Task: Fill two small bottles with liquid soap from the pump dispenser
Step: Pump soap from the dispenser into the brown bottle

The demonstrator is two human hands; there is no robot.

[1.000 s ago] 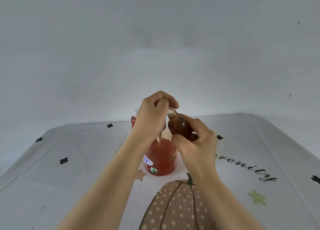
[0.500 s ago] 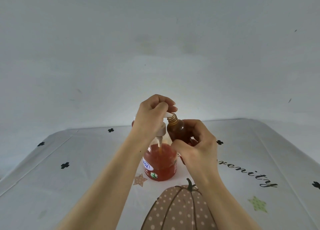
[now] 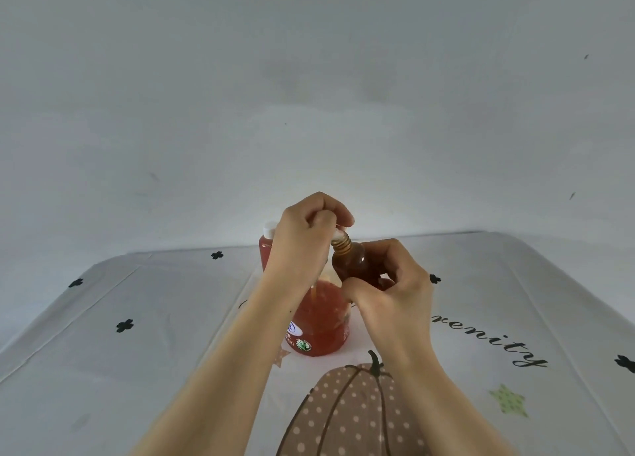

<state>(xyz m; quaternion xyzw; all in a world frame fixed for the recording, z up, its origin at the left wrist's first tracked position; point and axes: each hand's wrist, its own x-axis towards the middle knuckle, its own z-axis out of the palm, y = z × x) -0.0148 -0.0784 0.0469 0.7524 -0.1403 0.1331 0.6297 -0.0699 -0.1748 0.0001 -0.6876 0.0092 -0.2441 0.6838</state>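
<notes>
1. The open small bottle (image 3: 355,265) is gripped in the right hand (image 3: 395,301) above the worktop (image 3: 137,352). It is tilted, with its threaded neck at the spout. It looks dark with soap, but the level is unclear.
2. The left hand (image 3: 302,239) curls over the head of the pump dispenser (image 3: 319,328), apparently pressing.
3. A capped bottle (image 3: 266,254) behind looks red-filled, so one bottle seems done and this one remains.
4. Count: two small bottles, one dispenser, two hands.

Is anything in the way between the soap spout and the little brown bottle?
Nothing visible is. The right hand holds the brown bottle tilted, its open neck right against the white spout, poking out under the left hand gripping the top of the soap dispenser.
</notes>
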